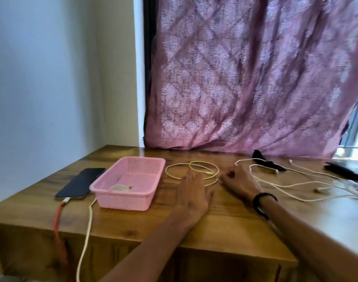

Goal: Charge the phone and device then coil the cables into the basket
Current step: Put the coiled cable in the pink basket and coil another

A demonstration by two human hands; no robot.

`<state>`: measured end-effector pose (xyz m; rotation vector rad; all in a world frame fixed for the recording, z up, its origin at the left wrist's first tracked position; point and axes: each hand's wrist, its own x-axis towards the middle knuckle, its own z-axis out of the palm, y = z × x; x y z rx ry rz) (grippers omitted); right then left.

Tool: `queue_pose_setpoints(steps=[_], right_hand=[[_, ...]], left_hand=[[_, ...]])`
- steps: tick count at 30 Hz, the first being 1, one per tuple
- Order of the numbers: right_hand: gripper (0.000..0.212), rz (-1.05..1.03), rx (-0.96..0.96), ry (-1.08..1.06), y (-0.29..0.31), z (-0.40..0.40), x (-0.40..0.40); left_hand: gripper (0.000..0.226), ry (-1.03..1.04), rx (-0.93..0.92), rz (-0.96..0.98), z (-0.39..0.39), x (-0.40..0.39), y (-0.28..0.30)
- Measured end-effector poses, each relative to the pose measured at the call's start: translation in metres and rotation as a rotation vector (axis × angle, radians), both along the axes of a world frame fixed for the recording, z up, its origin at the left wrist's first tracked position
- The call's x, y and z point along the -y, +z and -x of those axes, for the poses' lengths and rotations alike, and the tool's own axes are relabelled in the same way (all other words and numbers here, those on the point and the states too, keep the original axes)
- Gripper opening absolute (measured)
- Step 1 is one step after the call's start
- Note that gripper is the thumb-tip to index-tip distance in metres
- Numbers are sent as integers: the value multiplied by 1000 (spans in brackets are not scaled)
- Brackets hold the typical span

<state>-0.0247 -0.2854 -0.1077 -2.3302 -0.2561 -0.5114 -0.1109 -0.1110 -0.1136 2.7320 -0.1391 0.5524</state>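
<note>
Resting flat, fingers straight: left hand (192, 192) on yellow cable coil (191, 173), just right of pink basket (129, 183). Right hand (238, 181): fingers curled, grip unclear. Phone (80, 183) left of basket, plugged.

A wooden table (225, 226) with a strongly figured grain is seen against a wall corner and a curtained window. On its left part a dark phone (80, 183) is laid flat with a red cable (59, 214) plugged into its near end and hung over the front edge, and just beside it a pink basket (121, 202) is set, from under which a white cable (88, 226) is trailed off the edge. Right of the basket a yellow cable (174, 176) is laid in a loose coil, while loose white cables (292, 185) and a black strap-like item (265, 162) are spread across the right side.
</note>
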Motion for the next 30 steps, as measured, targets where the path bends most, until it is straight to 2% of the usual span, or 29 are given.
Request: queue_pose_setpoints(steps=[2, 4, 6, 7, 9, 12, 14, 17, 20, 23, 25, 27, 28, 30], right_hand=[[39, -22, 48, 19, -7, -4, 5], [54, 34, 42, -12, -9, -14, 1], [64, 106, 17, -55, -7, -28, -4], [63, 78, 7, -45, -5, -35, -6], [51, -77, -25, 17, -2, -48, -3], [39, -403, -92, 146, 4, -58, 7], [32, -674, -201, 278, 12, -55, 9], [31, -814, -478, 538, 28, -47, 6], [33, -836, -783, 744, 41, -38, 5], [39, -982, -889, 935, 47, -31, 10], [38, -1107, -870, 1036, 50, -26, 14], [32, -1221, -779, 1032, 54, -20, 11], [30, -1287, -701, 992, 56, -18, 8], [24, -1425, -508, 907, 59, -17, 5]], left_hand=[[40, 20, 5, -68, -34, 9, -6], [31, -2, 66, -34, -60, 21, -9], [26, -63, 159, 134, -83, 29, -10], [23, -112, 207, 265, -92, 30, -9], [16, -233, 262, 458, -108, 33, -8], [15, -352, 389, 501, -121, 34, -6], [20, -342, 541, 473, -128, 31, -6], [34, -388, 647, 410, -136, 24, -5], [26, -489, 538, 482, -128, 23, 6], [28, -508, 504, 527, -120, 25, 14], [26, -535, 488, 564, -116, 29, 17], [26, -500, 456, 548, -115, 32, 21], [29, -463, 442, 509, -116, 33, 21], [34, -371, 417, 291, -116, 33, 16]])
